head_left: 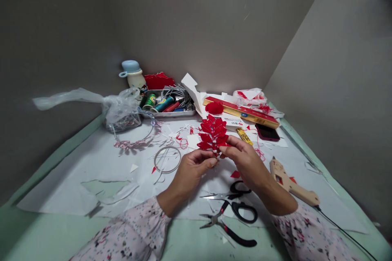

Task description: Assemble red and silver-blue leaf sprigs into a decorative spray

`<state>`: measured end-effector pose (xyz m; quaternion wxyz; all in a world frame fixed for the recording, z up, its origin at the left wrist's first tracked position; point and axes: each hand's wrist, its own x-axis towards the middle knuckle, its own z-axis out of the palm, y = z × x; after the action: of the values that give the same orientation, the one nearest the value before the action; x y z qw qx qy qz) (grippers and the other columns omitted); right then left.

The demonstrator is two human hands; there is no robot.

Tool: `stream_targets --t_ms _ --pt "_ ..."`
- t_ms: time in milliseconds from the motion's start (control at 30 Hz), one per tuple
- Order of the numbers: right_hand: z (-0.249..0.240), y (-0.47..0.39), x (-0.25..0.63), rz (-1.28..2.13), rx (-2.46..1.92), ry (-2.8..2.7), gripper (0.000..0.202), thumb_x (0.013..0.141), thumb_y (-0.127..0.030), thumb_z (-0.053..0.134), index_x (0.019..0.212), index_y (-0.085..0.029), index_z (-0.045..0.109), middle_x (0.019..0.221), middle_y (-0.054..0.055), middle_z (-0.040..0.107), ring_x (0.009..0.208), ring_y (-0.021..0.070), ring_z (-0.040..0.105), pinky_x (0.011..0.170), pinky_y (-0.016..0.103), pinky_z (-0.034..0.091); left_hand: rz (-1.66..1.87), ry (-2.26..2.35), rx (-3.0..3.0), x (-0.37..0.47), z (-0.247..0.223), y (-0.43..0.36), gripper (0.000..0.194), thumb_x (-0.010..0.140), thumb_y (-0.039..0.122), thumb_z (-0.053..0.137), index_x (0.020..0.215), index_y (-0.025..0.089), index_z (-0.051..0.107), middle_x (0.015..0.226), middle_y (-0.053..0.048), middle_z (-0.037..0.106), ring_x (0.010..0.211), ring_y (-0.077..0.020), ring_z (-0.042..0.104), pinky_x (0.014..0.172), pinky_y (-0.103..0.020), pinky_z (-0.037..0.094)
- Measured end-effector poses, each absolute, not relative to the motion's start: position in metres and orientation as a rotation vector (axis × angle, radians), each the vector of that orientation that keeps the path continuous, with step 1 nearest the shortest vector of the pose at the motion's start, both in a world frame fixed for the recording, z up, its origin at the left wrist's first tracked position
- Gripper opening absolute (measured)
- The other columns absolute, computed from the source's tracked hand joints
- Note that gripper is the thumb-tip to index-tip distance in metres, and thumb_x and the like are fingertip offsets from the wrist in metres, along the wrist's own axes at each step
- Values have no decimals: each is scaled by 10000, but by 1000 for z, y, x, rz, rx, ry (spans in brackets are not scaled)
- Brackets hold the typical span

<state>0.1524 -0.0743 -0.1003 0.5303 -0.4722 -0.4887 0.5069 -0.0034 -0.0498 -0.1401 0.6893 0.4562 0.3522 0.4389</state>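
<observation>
A red fabric flower spray [213, 131], with layered pointed petals and small white beads down its middle, stands upright between my hands over the table. My left hand [196, 168] pinches its lower end between thumb and fingers. On the other side, my right hand [241, 157] grips the lowest petals at the right with thumb and forefinger. Below the hands lie scissors [241, 206] with black handles, and pliers [225, 228] with black and red grips. A loose red petal [235, 174] rests on the paper beneath my right hand.
A glue gun [292, 183] with a cord lies at the right, near a phone [267, 132]. Behind are a long red-gold box [241, 112] and a metal tray [171, 113] of thread spools. At left are a beaded headband [134, 143], a plastic bag [122, 110] and a bottle [134, 75].
</observation>
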Motion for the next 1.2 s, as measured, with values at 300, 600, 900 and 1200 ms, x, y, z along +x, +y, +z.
stream_targets --t_ms 300,600,900,1200 --pt "-105 -73 156 1267 -1046 -1145 162 808 -223 620 950 -214 697 905 19 686 851 185 577 792 313 416 998 798 1033 -2 -141 -49 137 679 187 808 802 172 750 770 -37 734 714 -157 629 740 -314 473" --pt "-88 -71 168 1289 -998 -953 186 834 -399 667 784 -220 680 792 -4 645 726 148 547 687 272 418 896 811 1134 -2 -137 -54 107 688 201 792 788 190 756 799 -58 742 708 -173 622 718 -318 460" --pt "-93 -71 165 1386 -1047 -887 168 724 -307 765 823 -186 705 745 8 689 637 134 569 623 265 431 755 672 1239 -4 -142 -51 230 755 208 738 982 173 726 937 -78 741 833 -202 643 802 -349 457" --pt "-88 -72 157 1361 -1031 -855 166 710 -290 740 836 -183 720 813 41 716 727 163 615 715 303 475 969 491 1182 -9 -132 -53 440 744 117 589 1169 195 674 1174 -94 684 1099 -267 583 983 -393 414"
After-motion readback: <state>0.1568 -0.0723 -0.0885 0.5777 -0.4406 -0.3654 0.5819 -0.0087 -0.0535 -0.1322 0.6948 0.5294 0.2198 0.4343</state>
